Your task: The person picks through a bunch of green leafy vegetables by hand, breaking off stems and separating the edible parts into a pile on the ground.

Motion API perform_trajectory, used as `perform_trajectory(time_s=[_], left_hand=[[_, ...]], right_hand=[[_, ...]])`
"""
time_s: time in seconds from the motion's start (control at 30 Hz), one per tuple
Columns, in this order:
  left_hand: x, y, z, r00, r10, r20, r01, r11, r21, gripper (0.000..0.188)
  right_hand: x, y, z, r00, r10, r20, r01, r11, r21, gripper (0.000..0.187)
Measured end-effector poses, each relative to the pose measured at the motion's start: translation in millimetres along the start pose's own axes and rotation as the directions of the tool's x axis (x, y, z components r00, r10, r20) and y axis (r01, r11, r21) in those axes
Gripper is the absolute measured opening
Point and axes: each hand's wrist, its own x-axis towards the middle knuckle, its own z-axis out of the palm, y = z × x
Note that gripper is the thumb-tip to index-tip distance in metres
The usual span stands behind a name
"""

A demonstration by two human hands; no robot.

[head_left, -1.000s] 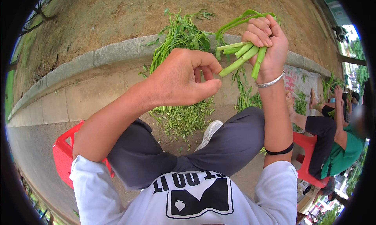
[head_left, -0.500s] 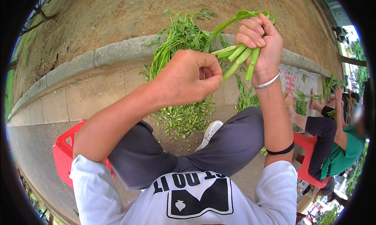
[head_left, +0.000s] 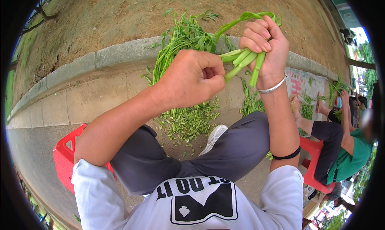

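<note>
Concrete curb (head_left: 116,55): pale grey and rough, bowed into an arch by the lens; bare, crumbly brown soil (head_left: 80,31) beyond it, flat paving (head_left: 92,97) on its near side.
Leaf pile (head_left: 186,31): tangled stalks and narrow leaves draped across the curb, the lower part blocked from view by the left hand.
Cut bits (head_left: 190,122): short green pieces thickly scattered on the near side of the curb, their far edge hidden by the left wrist.
Loose greens (head_left: 251,99): thin stalks on the near side of the curb; the right knee stands in front of their lower end.
Sheet (head_left: 300,79): pale, with red print, near side of the curb, toward its right end.
Stools: one of red plastic (head_left: 64,166) and another red one (head_left: 315,148) under a co-worker in green (head_left: 357,162), all on the near side of the curb.
Stems (head_left: 244,61): held up in front of the curb; smooth, thick, light green, blunt ends fanned out, slender tops looping over the fist.
Right hand (head_left: 263,43): clamped around the stems, a silver bangle (head_left: 272,85) at the wrist.
Left hand (head_left: 192,77): apart from the right; fingers curled, thumb and forefinger at one stem's end; whether they pinch it, I cannot tell.
</note>
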Motion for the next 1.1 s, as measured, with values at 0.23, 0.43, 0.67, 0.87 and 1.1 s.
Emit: perform_trajectory(time_s=[0.23, 0.43, 0.67, 0.87, 1.1], left_hand=[[3, -2, 0, 0.998, -0.046, -0.031, 0.042, 0.992, -0.116, 0.007], [4, 6, -2, 0.974, -0.224, 0.025, 0.22, 0.916, -0.336, 0.008], [5, 6, 2, 0.932, -0.357, 0.069, 0.346, 0.812, -0.469, 0.011], [4, -9, 2, 0.906, -0.399, 0.14, 0.417, 0.789, -0.451, 0.01], [3, -5, 5, 0.926, -0.306, 0.221, 0.368, 0.862, -0.347, 0.01]], right_hand=[[-2, -3, 5, 0.999, -0.02, 0.027, 0.02, 1.0, 0.001, 0.026], [-5, -6, 10, 0.998, -0.049, 0.047, 0.05, 0.999, -0.016, 0.025], [-9, -8, 10, 0.993, -0.097, 0.073, 0.101, 0.994, -0.047, 0.024], [-13, -27, 10, 0.971, -0.111, 0.213, 0.094, 0.991, 0.091, 0.022], [-14, -26, 6, 0.97, -0.048, 0.238, 0.017, 0.991, 0.13, 0.023]])
